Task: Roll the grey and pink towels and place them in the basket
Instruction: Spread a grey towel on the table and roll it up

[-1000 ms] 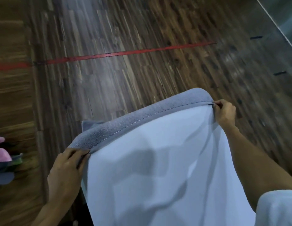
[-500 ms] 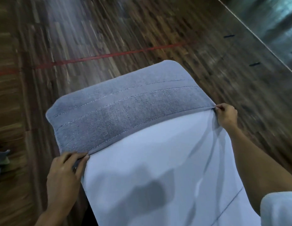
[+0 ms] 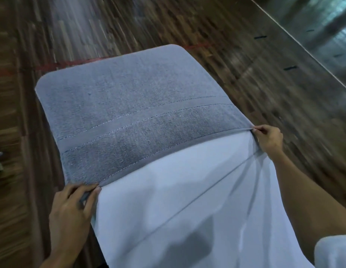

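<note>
Soft and limp, likely to sag unless held by its corners, the grey towel (image 3: pixel 133 111) hung spread above the wooden floor (image 3: pixel 245 84), left hand (image 3: pixel 71 211) and right hand (image 3: pixel 268 141) pinching its near corners

Towel (image 3: pixel 133 113) spread across the centre of the frame, over the floor (image 3: pixel 245 78). Its near edge runs from lower left to middle right, overlapping the person's shirt (image 3: pixel 187 209) at the bottom. Left hand (image 3: pixel 71 207) at the lower-left corner; right hand (image 3: pixel 269 140) at the right corner.
</note>
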Demonstrator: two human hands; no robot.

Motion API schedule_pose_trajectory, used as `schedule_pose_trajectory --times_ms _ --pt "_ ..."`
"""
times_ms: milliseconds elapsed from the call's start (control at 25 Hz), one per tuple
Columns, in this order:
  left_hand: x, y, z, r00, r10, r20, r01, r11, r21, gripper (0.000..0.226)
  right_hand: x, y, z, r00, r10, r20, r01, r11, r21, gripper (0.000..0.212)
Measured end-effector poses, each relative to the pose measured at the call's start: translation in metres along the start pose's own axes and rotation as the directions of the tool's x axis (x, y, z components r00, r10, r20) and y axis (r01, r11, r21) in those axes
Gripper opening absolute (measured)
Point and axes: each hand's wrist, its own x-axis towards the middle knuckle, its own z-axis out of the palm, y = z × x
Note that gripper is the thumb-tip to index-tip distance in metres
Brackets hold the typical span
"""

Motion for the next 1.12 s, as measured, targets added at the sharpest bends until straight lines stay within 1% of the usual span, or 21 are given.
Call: schedule_pose_trajectory --times_ms 160,400,560,640,760,880,1040,1120 --pt "-0.072 0.028 0.001 0.998 -0.052 -0.022 0.052 0.999 0.002 0.012 -0.029 0.050 -0.029 0.998 -0.064 0.004 0.064 0.998 0.024 0.018" --pt "-0.169 0.067 -0.001 0.996 -0.070 -0.049 0.070 0.998 -0.005 0.008 -0.070 0.122 -0.066 0.998 -0.054 -0.023 0.055 0.998 0.011 0.015" --pt "-0.230 0.086 0.004 0.993 -0.103 -0.059 0.104 0.994 0.012 0.009 -0.101 0.179 -0.091 0.997 -0.075 -0.034 0.077 0.995 0.070 0.014" --pt "-0.265 0.099 0.006 0.990 -0.109 -0.091 0.108 0.994 -0.015 0.008 -0.119 0.205 -0.102 0.994 -0.091 -0.053 0.096 0.990 0.105 0.014" --pt "-0.329 0.119 0.008 0.981 -0.128 -0.149 0.122 0.991 -0.045 0.006 -0.145 0.239 -0.119 0.991 -0.105 -0.084 0.114 0.987 0.114 0.014" --pt "-0.388 0.137 0.011 0.976 -0.122 -0.180 0.116 0.992 -0.043 0.007 -0.171 0.277 -0.139 0.992 -0.104 -0.077 0.113 0.986 0.126 0.016" --pt "-0.459 0.157 0.009 0.977 -0.160 -0.143 0.157 0.987 -0.035 0.011 -0.204 0.330 -0.176 0.994 -0.107 -0.020 0.109 0.985 0.135 0.016" --pt "-0.488 0.168 0.007 0.979 -0.160 -0.127 0.155 0.987 -0.043 0.012 -0.216 0.355 -0.196 0.989 -0.145 0.006 0.143 0.982 0.127 0.015"
